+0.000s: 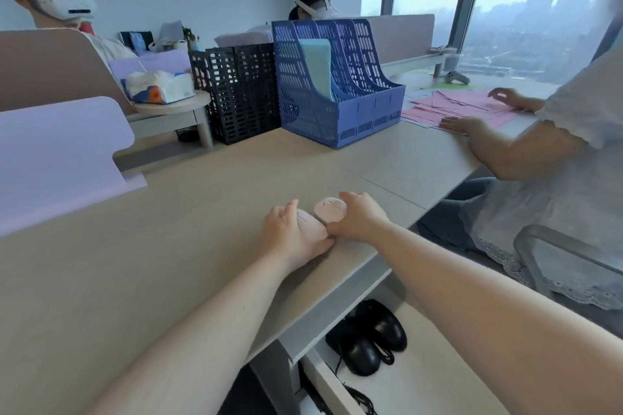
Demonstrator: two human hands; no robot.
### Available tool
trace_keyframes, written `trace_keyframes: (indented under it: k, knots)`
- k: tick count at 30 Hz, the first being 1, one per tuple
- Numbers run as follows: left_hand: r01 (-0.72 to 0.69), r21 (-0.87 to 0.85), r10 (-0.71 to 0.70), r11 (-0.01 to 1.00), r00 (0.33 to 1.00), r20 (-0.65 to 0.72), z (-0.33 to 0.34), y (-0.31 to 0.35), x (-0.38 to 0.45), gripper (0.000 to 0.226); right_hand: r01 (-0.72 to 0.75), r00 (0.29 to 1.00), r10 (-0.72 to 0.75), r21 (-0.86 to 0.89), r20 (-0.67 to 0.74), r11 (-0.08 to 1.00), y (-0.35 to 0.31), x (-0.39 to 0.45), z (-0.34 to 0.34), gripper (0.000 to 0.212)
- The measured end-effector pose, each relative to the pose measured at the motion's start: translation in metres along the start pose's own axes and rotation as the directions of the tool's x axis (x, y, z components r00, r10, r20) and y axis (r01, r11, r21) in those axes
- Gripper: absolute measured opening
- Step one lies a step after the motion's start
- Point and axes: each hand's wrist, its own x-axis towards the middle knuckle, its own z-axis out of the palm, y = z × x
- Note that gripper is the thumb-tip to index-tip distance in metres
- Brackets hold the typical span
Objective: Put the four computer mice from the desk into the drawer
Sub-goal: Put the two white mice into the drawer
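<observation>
Two pale pink mice lie side by side on the beige desk point(168, 246) near its right edge. My left hand point(291, 236) is closed over the left pink mouse point(312, 224). My right hand point(359, 217) wraps the right side of the round pink mouse point(330, 209), fingers curled around it. Both mice rest on the desk surface. Below the desk edge the white drawer point(438, 364) stands pulled out, with two black corded mice point(357, 352) point(387, 325) lying inside it, their cables trailing toward the drawer front.
A blue file rack point(367, 111) and a black mesh rack point(236, 94) stand at the back of the desk. A lilac divider point(57, 152) is at left. A person at right point(556, 162) handles pink paper point(472, 108). A grey chair arm point(539, 246) stands beside the drawer.
</observation>
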Motion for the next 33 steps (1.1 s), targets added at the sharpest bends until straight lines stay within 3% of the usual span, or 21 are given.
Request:
trace_keyframes:
  k: [7, 11, 14, 18, 21, 26, 33]
  knots:
    - [-0.154, -0.053, 0.154, 0.987, 0.988, -0.019, 0.041, 0.055, -0.082, 0.097, -0.050, 0.988, 0.061, 0.079, -0.144, 0.996, 0.061, -0.088, -0.020, 0.058]
    - [-0.222, -0.027, 0.223, 0.975, 0.975, 0.006, 0.075, 0.080, -0.122, 0.093, -0.104, 0.981, 0.113, 0.060, -0.157, 0.993, 0.100, -0.114, -0.017, 0.024]
    - [-0.183, -0.006, 0.183, 0.983, 0.981, 0.056, 0.096, 0.087, -0.142, 0.094, -0.155, 0.984, 0.160, 0.074, -0.079, 0.985, 0.129, -0.123, -0.006, 0.039]
    - [-0.134, 0.179, 0.090, 0.975, 0.968, 0.236, 0.127, 0.081, -0.159, 0.095, -0.182, 0.981, 0.182, -0.011, 0.071, 0.983, 0.161, -0.122, 0.012, 0.067]
    - [-0.119, 0.249, 0.036, 0.961, 0.949, 0.313, 0.146, 0.072, -0.167, 0.086, -0.192, 0.963, 0.200, -0.060, 0.183, 0.980, 0.179, -0.121, 0.034, 0.069]
    - [-0.106, 0.262, -0.026, 0.959, 0.890, 0.456, 0.169, 0.058, -0.169, 0.102, -0.238, 0.903, 0.286, -0.180, 0.321, 0.954, 0.195, -0.123, 0.067, 0.070]
    - [-0.090, 0.257, -0.053, 0.962, 0.864, 0.500, 0.188, 0.052, -0.167, 0.102, -0.204, 0.887, 0.290, -0.259, 0.359, 0.944, 0.204, -0.120, 0.093, 0.058]
